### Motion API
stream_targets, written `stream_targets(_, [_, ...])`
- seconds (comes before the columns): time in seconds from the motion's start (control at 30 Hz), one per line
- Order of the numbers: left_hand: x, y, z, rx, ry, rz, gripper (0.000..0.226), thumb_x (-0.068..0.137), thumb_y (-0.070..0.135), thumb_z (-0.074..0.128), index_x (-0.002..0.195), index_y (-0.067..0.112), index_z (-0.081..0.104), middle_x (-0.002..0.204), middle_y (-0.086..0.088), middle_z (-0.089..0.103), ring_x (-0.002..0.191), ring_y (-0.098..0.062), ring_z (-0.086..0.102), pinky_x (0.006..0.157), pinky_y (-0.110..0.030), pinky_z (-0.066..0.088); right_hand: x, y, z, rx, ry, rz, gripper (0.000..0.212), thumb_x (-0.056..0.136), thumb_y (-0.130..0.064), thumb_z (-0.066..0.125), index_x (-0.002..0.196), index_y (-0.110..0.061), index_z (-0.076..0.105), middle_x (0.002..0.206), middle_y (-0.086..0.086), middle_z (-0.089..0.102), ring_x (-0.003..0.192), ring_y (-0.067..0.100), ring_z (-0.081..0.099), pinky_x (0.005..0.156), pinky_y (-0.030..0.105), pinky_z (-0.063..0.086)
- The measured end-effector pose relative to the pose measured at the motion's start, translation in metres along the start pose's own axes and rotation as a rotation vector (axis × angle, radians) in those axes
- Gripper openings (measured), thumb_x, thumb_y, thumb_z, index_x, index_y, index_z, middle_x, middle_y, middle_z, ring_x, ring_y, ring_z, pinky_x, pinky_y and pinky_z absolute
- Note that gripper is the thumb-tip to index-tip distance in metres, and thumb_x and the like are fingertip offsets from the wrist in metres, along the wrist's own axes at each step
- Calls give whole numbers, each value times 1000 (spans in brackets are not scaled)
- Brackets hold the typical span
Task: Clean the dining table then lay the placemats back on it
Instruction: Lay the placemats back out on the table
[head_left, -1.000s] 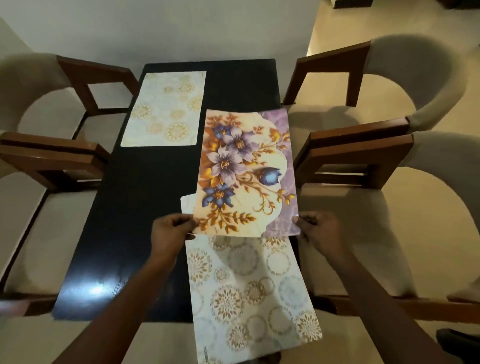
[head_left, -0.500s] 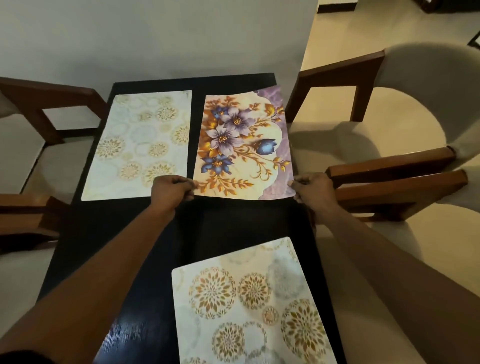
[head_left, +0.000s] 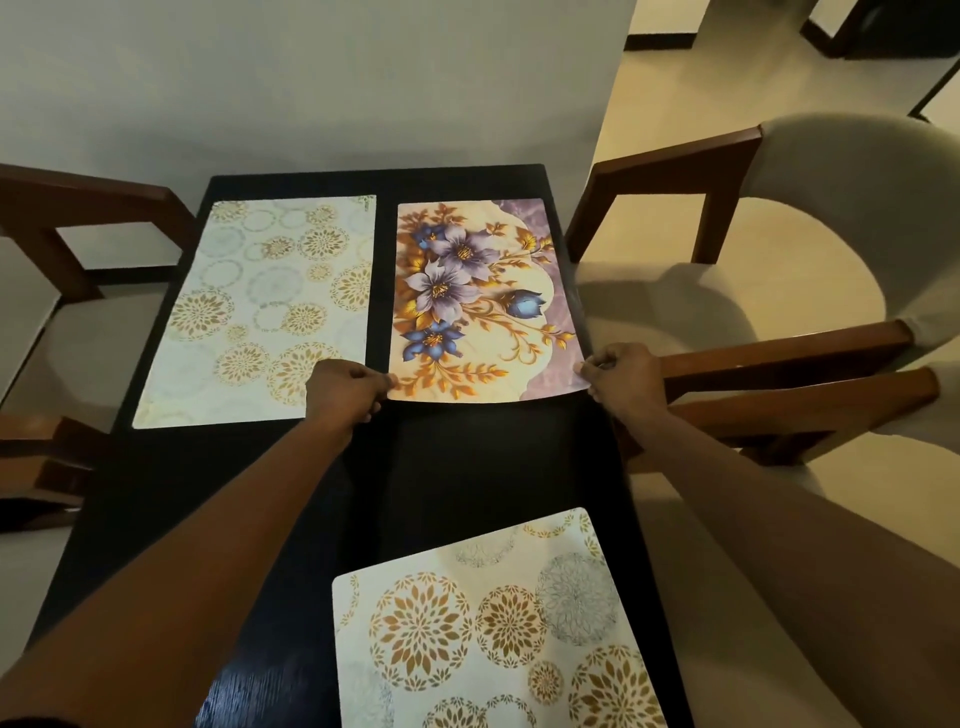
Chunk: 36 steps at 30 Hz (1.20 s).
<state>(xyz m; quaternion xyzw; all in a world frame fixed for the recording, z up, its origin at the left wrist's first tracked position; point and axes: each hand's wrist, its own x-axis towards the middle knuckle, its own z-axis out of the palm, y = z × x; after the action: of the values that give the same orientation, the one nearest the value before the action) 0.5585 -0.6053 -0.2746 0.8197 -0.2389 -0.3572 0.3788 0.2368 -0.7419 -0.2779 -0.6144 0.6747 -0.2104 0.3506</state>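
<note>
Hands' grip, left (head_left: 345, 387) and right (head_left: 621, 379), pinches floral placemat (head_left: 483, 306) near corners on table (head_left: 467, 467).

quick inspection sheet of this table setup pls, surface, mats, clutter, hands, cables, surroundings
surface: dark dining table, glossy, bare in the middle; no dirt can be made out.
job's things: floral placemat at far right, its near edge slightly lifted; pale circle-pattern placemat flat at far left, a narrow gap between the two; gold medallion placemat near right, skewed and running out of the frame.
clutter: nothing seen.
grippers: left hand pinches the floral mat's near left corner; right hand pinches its near right corner.
cables: nothing seen.
surroundings: wooden upholstered chairs on both sides, plain wall behind, tiled floor to the right.
</note>
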Motion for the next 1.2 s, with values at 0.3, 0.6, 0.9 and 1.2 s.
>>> stream_targets(0.3, [1, -1, 4, 6, 32, -18, 19, 88, 20, 85, 88, 3, 78, 68, -11, 69, 50, -14, 56, 50, -26, 47, 1, 1, 9, -45, -4, 1, 10, 94, -24, 77, 99, -16, 76, 90, 1, 72, 82, 16, 70, 82, 35, 62])
stream_targets(0.6, [3, -7, 1, 4, 92, -6, 17, 86, 23, 87, 88, 8, 79, 78, -15, 76, 60, -19, 66, 54, -29, 51, -6, 3, 11, -43, -19, 58, 8, 94, -22, 77, 96, -17, 72, 91, 3, 72, 84, 17, 71, 81, 34, 62])
stream_targets(0.9, [-16, -15, -7, -22, 128, 1, 10, 85, 15, 85, 89, 8, 79, 80, -12, 77, 60, -15, 66, 53, -25, 52, -32, 17, 0, -12, -25, 37, 14, 96, -27, 74, 105, -17, 73, 95, 0, 74, 87, 16, 72, 85, 34, 61])
stream_targets(1.2, [-118, -73, -12, -40, 98, -30, 12, 88, 24, 84, 91, 13, 80, 84, -8, 78, 61, -14, 67, 55, -29, 53, -150, 50, -1, 110, -112, 20, 11, 94, -32, 75, 101, -23, 76, 94, -8, 75, 90, 11, 72, 87, 41, 63])
